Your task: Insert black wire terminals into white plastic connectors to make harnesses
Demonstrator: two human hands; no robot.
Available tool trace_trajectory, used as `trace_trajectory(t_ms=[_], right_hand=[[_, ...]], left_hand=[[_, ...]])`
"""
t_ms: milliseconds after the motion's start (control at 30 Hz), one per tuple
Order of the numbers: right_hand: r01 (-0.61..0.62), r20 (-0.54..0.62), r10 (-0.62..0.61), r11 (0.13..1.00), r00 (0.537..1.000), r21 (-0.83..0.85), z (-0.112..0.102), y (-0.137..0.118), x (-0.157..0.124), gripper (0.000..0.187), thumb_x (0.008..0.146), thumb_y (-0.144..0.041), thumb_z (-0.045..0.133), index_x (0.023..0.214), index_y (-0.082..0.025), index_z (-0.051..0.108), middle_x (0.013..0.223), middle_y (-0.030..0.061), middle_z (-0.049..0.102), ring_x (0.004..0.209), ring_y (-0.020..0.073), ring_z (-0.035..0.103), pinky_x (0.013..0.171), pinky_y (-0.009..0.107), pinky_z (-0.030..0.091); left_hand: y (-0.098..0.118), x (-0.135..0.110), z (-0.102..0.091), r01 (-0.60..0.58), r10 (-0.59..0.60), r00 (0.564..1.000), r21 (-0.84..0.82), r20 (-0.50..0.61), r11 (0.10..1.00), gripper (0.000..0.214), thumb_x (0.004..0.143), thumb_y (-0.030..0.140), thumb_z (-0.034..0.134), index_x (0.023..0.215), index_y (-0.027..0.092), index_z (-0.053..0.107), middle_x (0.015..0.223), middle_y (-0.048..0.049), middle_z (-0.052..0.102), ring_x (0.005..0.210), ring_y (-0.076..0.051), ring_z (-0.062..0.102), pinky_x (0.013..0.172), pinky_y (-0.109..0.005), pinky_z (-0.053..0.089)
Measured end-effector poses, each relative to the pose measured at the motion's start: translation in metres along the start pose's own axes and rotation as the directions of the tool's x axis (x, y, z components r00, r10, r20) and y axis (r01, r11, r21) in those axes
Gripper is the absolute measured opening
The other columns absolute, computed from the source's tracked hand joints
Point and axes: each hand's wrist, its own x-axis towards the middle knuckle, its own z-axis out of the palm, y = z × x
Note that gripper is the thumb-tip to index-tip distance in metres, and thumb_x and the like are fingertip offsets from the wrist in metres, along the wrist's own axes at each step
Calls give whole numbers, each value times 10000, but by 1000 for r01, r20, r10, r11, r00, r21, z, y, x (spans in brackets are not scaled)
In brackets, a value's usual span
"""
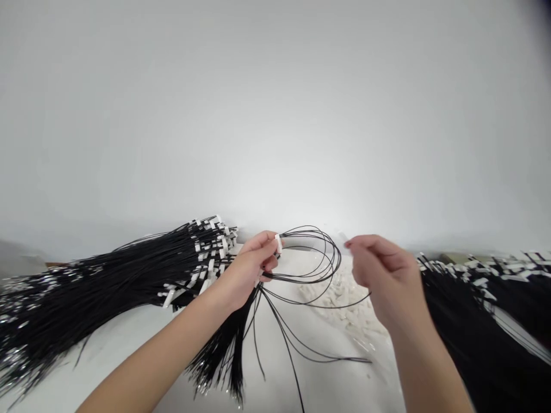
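Note:
My left hand [253,261] is closed around a white connector [278,244] between thumb and fingers. Thin black wires [333,252] run out of the connector and loop to the right before curving back under the same hand. Further loose wire ends hang and fan out below it. To the right, my right hand [385,272] is pinched, with thumb and forefinger together at the level of the connector. One black wire [353,304] runs up to this hand's palm side and disappears there; its tip is hidden or too small to make out.
A thick bundle of black wires [129,275] with white connectors lies at left, and a smaller bundle [235,344] hangs below my left hand. Small white connectors [344,295] lie in a clear plastic bag between my hands. More connector-ended wires [465,321] lie at right. A pale wall [275,115] rises behind.

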Motion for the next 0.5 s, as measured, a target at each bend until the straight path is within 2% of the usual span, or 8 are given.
trace_trajectory(t_ms=[33, 100, 200, 500], right_hand=[[51, 57, -43, 988, 997, -148, 7, 0, -5, 101, 750, -278, 580, 724, -181, 593, 488, -51, 360, 428, 53, 281, 377, 199, 235], [223, 148, -181, 907, 972, -356, 19, 2, -11, 95, 753, -243, 562, 688, -179, 587, 533, -31, 427, 479, 67, 353, 425, 210, 290], [388, 220, -320, 798, 921, -461, 29, 5, -14, 110, 776, -207, 520, 686, -186, 580, 600, -16, 491, 542, 75, 408, 477, 215, 324], [432, 258, -349, 774, 901, -463, 31, 13, -14, 128, 795, -200, 484, 727, -194, 591, 629, -2, 513, 562, 85, 425, 480, 215, 319]], left_hand=[[-1, -1, 1, 6, -6, 1000, 0, 7, 1000, 168, 766, 368, 518, 773, 201, 529, 615, 32, 329, 519, -68, 302, 420, -146, 200], [-1, -2, 1, 25, -26, 999, 20, 25, 999, 165, 777, 365, 505, 788, 203, 532, 594, 30, 328, 526, -74, 301, 431, -145, 218], [0, -5, 2, 32, -34, 998, 47, 44, 998, 163, 798, 363, 481, 803, 208, 531, 579, 30, 319, 536, -77, 291, 451, -142, 241], [1, -8, 5, 21, -23, 999, 39, 43, 999, 161, 780, 362, 505, 812, 211, 548, 577, 28, 312, 531, -84, 292, 432, -150, 222]])
